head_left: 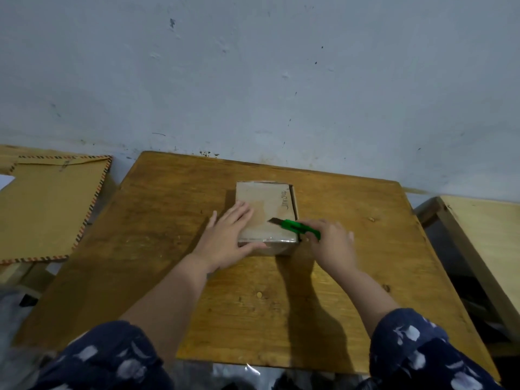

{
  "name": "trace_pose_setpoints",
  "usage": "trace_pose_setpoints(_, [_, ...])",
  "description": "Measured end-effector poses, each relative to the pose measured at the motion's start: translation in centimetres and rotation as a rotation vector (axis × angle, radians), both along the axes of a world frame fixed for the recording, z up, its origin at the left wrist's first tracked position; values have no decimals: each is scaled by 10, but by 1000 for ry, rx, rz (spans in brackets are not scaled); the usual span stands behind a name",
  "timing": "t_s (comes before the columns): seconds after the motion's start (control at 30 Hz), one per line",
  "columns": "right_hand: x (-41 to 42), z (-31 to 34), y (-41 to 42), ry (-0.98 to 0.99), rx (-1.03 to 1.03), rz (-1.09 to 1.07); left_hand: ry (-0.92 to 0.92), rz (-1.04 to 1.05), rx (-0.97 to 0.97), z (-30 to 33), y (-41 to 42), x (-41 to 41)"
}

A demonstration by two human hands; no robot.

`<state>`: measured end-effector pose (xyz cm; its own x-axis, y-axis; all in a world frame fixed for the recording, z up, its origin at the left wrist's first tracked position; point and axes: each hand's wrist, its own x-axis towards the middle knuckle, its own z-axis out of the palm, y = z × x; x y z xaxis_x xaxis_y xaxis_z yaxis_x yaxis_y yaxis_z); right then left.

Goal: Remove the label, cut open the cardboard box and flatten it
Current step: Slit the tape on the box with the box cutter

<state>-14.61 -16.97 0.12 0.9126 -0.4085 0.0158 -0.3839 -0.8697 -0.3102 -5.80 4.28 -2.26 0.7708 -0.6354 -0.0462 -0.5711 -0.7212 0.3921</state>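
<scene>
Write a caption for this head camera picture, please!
Left hand steadies a cardboard box while the right hand cuts with a green knife.

Both forearms reach forward from dark blue, white-patterned sleeves over the near edge of the wooden tabletop, bare from the elbow down. The left hand (229, 239) lies palm down with its fingers straight and slightly spread, pressing flat on the top and near left corner of the small brown cardboard box (267, 212), thumb stretched along the box's near edge. The right hand (330, 243), just beside the box's near right corner, has its fingers curled round the handle of a green plastic utility knife (298, 227), whose blade points left over the box top.
</scene>
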Motion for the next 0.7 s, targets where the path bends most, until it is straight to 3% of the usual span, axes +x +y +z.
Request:
trace_pose_setpoints(0.3, [-5,13,37,-130,-155,338,-11,11,-97,-6,11,3])
trace_pose_setpoints(0.7, [-7,26,43,-70,-354,401,-57,27,-44,-8,8,3])
